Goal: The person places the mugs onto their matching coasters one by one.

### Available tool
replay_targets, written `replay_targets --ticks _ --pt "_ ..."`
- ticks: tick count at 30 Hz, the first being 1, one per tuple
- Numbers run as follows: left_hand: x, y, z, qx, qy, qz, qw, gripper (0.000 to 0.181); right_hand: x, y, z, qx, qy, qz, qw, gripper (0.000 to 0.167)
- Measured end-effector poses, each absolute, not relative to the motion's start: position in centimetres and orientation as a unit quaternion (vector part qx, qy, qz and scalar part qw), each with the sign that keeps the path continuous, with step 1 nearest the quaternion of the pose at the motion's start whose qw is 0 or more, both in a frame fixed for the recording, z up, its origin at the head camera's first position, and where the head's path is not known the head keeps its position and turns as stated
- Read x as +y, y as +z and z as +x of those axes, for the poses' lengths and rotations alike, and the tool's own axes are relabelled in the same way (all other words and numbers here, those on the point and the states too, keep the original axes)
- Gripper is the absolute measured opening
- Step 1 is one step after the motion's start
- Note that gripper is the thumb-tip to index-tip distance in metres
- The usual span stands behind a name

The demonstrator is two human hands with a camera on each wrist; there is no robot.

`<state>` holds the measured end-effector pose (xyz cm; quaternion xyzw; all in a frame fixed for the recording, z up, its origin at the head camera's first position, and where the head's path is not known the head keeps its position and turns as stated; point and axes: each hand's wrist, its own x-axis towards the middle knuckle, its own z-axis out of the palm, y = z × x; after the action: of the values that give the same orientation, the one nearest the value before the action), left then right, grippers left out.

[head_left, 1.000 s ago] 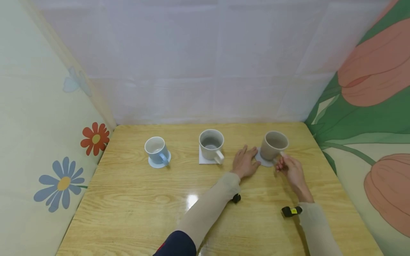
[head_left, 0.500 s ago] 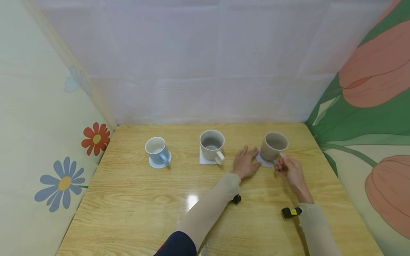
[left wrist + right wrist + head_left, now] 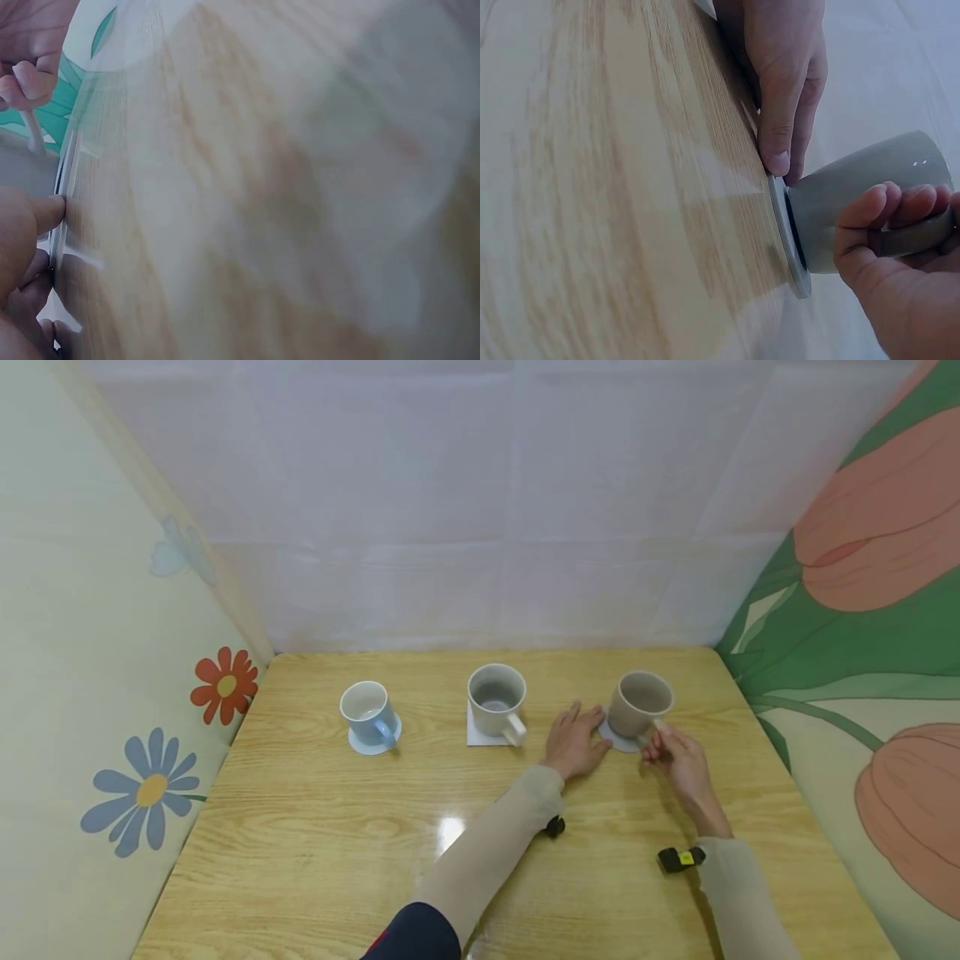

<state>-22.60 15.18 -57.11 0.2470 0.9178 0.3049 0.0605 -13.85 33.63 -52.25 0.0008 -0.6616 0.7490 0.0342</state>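
Note:
A taupe-grey mug (image 3: 636, 714) stands over a round light coaster (image 3: 622, 742) at the right of the table. My right hand (image 3: 682, 764) grips the mug's handle, fingers curled round it in the right wrist view. A thin dark line runs between mug base and coaster (image 3: 790, 244); whether they touch all round I cannot tell. Flat on the table, my left hand (image 3: 573, 743) has its fingers extended, with thumb and fingertips touching the coaster's left edge. Past it, a white mug (image 3: 491, 718) sits on a square white coaster (image 3: 474, 734).
Farther left, a small light-blue cup (image 3: 367, 718) rests on a round pale coaster (image 3: 363, 747). All three handles point toward the near right. A white cloth (image 3: 480, 527) hangs behind the wooden table (image 3: 315, 843), with flower-printed cloths at both sides.
The taupe-grey mug has shifted very slightly toward me, with my right hand still on its handle. My left hand stays at the coaster's edge.

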Motion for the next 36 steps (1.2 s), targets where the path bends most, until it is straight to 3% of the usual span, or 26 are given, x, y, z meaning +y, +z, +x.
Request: replay_targets --ticks 21,36 --pt "15.4 -57.2 -22.7 0.924 0.286 0.249 0.053 0.062 33.6 -52.4 -13.6 -0.662 0.749 -0.001 0.022 0.041" --pt "15.0 -54.8 -22.6 0.941 0.215 0.249 0.073 0.058 34.3 -51.6 -13.6 -0.752 0.658 -0.036 0.003 0.05"
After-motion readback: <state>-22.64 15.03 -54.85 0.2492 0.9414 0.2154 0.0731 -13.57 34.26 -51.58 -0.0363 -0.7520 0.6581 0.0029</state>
